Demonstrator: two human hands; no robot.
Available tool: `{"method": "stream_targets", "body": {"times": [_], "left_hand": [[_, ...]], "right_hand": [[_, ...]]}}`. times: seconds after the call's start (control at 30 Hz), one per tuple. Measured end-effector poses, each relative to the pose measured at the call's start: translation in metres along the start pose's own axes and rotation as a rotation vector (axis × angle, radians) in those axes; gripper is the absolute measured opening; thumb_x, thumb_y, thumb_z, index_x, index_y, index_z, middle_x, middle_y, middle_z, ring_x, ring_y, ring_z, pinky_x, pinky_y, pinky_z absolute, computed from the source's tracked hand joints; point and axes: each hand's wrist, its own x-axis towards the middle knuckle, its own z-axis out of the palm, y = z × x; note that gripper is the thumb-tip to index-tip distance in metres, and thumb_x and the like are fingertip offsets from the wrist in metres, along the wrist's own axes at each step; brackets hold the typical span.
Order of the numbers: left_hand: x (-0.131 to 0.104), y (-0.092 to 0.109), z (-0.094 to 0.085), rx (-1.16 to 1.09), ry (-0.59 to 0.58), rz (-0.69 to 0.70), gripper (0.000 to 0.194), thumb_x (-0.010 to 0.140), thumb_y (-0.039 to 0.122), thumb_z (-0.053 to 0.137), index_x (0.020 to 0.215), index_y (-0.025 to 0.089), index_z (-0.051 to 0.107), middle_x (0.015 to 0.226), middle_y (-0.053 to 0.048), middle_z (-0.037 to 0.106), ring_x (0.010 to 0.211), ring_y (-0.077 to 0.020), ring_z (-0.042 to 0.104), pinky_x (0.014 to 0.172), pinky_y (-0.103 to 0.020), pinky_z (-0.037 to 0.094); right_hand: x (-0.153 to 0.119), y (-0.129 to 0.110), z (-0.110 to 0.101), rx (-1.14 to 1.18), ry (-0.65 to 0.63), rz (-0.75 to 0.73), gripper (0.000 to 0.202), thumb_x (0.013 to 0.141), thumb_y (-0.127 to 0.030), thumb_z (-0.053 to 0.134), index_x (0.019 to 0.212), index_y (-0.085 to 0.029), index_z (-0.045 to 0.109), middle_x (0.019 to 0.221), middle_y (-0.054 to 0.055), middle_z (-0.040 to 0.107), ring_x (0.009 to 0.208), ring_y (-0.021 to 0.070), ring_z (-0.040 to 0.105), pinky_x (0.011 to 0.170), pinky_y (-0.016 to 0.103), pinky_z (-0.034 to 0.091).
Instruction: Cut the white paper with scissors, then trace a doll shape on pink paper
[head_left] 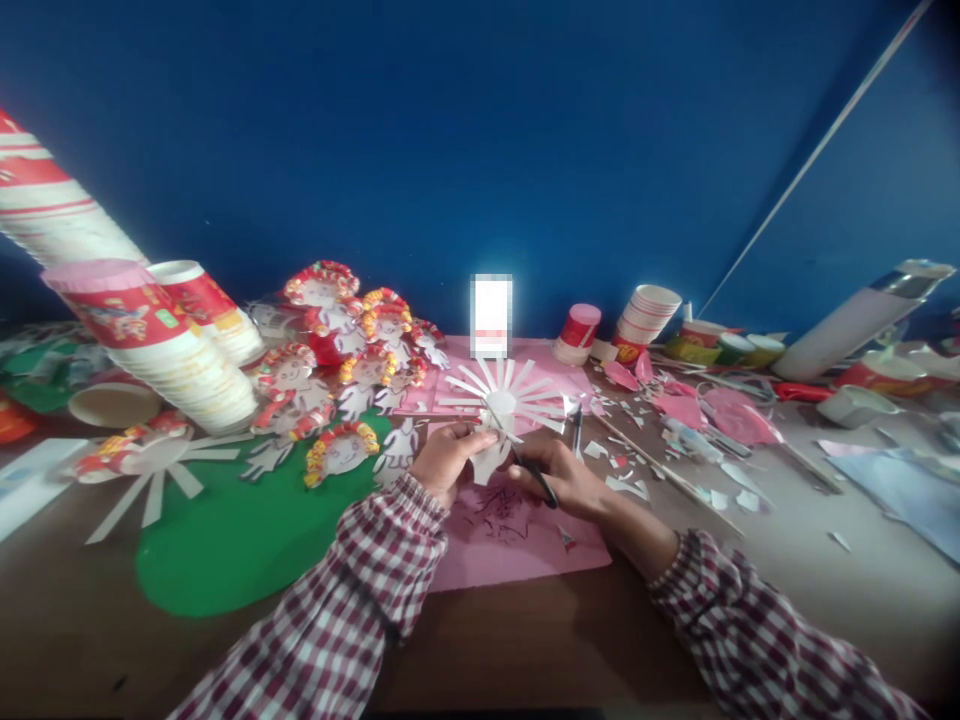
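My left hand (451,455) is closed on a white paper cup (501,403) cut into strips that fan out like rays around its round base. A narrow piece of the white paper (489,466) hangs below my left fingers. My right hand (561,480) grips black-handled scissors (536,482), whose blades point up and left against the paper. Beneath both hands lies a pink sheet (517,560) with dark scribbles or scraps on it. My fingertips partly hide where the blades meet the paper.
Paper figures with red and yellow curls (341,450) crowd the left, partly on a green sheet (232,550). Stacked paper cups (172,370) lean at far left. Paper scraps, a wooden stick (660,465), pink pieces (739,415) and a white cylinder (847,325) occupy the right. A blue wall (450,130) stands behind.
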Motion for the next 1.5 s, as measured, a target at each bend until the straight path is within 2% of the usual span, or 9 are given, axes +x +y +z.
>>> {"method": "stream_targets", "body": {"times": [0.13, 0.27, 0.47, 0.77, 1.03, 1.2, 1.5], "left_hand": [[-0.001, -0.002, 0.002, -0.043, -0.024, -0.008, 0.018, 0.061, 0.025, 0.074, 0.073, 0.014, 0.068, 0.069, -0.003, 0.068, 0.064, -0.0155, 0.060, 0.061, -0.027, 0.046], [-0.003, 0.000, 0.004, 0.004, 0.002, 0.056, 0.021, 0.063, 0.027, 0.074, 0.079, 0.016, 0.068, 0.071, -0.002, 0.068, 0.066, -0.0155, 0.062, 0.063, -0.027, 0.047], [0.000, -0.003, 0.003, 0.067, 0.054, 0.079, 0.012, 0.067, 0.027, 0.068, 0.064, 0.016, 0.065, 0.060, -0.001, 0.065, 0.056, -0.0137, 0.058, 0.057, -0.026, 0.044], [0.004, -0.009, 0.001, 0.045, 0.109, 0.101, 0.015, 0.064, 0.028, 0.069, 0.059, 0.016, 0.061, 0.058, -0.001, 0.063, 0.058, -0.0144, 0.058, 0.057, -0.026, 0.043], [0.003, -0.008, 0.004, 0.010, 0.112, 0.093, 0.019, 0.062, 0.029, 0.071, 0.057, 0.017, 0.057, 0.055, 0.001, 0.060, 0.056, -0.0141, 0.057, 0.056, -0.027, 0.045], [0.000, -0.003, 0.006, -0.051, 0.114, 0.016, 0.018, 0.059, 0.028, 0.073, 0.060, 0.016, 0.060, 0.060, -0.001, 0.065, 0.059, -0.0150, 0.060, 0.056, -0.026, 0.047], [-0.006, -0.001, 0.015, -0.082, 0.142, -0.012, 0.021, 0.057, 0.029, 0.075, 0.063, 0.015, 0.061, 0.060, -0.002, 0.066, 0.059, -0.0150, 0.060, 0.057, -0.026, 0.047]], "right_hand": [[0.000, 0.000, -0.001, 0.014, 0.024, 0.005, 0.040, 0.076, -0.051, 0.060, 0.066, -0.014, 0.048, 0.058, -0.004, 0.038, 0.053, 0.0079, 0.034, 0.047, 0.020, 0.027], [0.000, 0.001, -0.003, 0.006, 0.025, 0.019, 0.041, 0.076, -0.053, 0.060, 0.066, -0.015, 0.049, 0.057, -0.004, 0.039, 0.053, 0.0085, 0.036, 0.047, 0.020, 0.028], [0.000, 0.000, -0.003, 0.006, 0.021, 0.023, 0.041, 0.076, -0.052, 0.059, 0.065, -0.015, 0.048, 0.057, -0.004, 0.040, 0.052, 0.0085, 0.037, 0.047, 0.020, 0.028], [0.001, 0.000, 0.005, -0.016, 0.081, 0.029, 0.039, 0.078, -0.049, 0.059, 0.063, -0.015, 0.046, 0.058, -0.004, 0.036, 0.054, 0.0084, 0.032, 0.048, 0.021, 0.026], [0.001, 0.000, 0.006, -0.026, 0.096, 0.038, 0.039, 0.077, -0.050, 0.059, 0.066, -0.014, 0.051, 0.058, -0.004, 0.035, 0.054, 0.0083, 0.031, 0.048, 0.021, 0.024], [0.000, 0.000, 0.004, -0.006, 0.090, 0.034, 0.038, 0.077, -0.050, 0.059, 0.070, -0.013, 0.055, 0.061, -0.003, 0.037, 0.056, 0.0085, 0.032, 0.048, 0.021, 0.025], [-0.003, 0.002, 0.007, 0.058, 0.085, 0.073, 0.041, 0.076, -0.053, 0.059, 0.070, -0.014, 0.051, 0.057, -0.003, 0.043, 0.052, 0.0084, 0.037, 0.046, 0.020, 0.028]]}}
